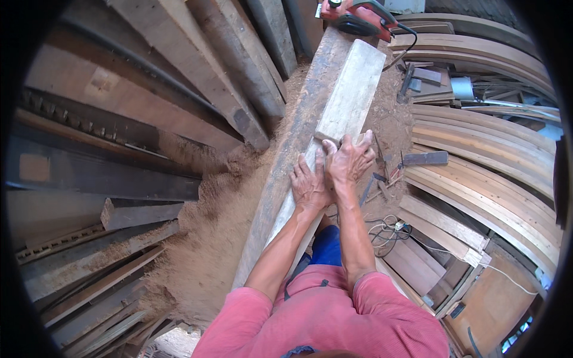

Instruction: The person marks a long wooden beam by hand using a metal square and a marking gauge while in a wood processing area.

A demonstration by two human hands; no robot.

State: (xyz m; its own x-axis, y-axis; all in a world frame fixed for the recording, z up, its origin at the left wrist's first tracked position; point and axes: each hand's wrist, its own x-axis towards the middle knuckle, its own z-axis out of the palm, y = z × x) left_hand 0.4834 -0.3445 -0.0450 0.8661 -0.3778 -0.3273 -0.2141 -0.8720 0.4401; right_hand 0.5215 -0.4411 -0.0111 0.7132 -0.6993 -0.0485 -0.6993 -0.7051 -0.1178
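A pale wooden board [352, 92] lies lengthwise on a long, dark, worn beam [304, 98]. Below its near end, a second pale board [285, 213] runs back toward my body, partly hidden under my forearms. My left hand [310, 185] lies on this nearer board, fingers stretched forward and apart. Just to its right, my right hand [349, 160] has its fingers bent at the boards' right side, with the thumb pointing to the far board's near end. It appears to grip the nearer board, though the fingertips' contact is partly hidden.
A red electric planer [358, 18] rests at the beam's far end, its black cord trailing right. Thick timbers [197, 65] lean along the left above heaped sawdust [206, 232]. Stacked planks [477, 185] fill the right, with a tangled cable [388, 231] near my right forearm.
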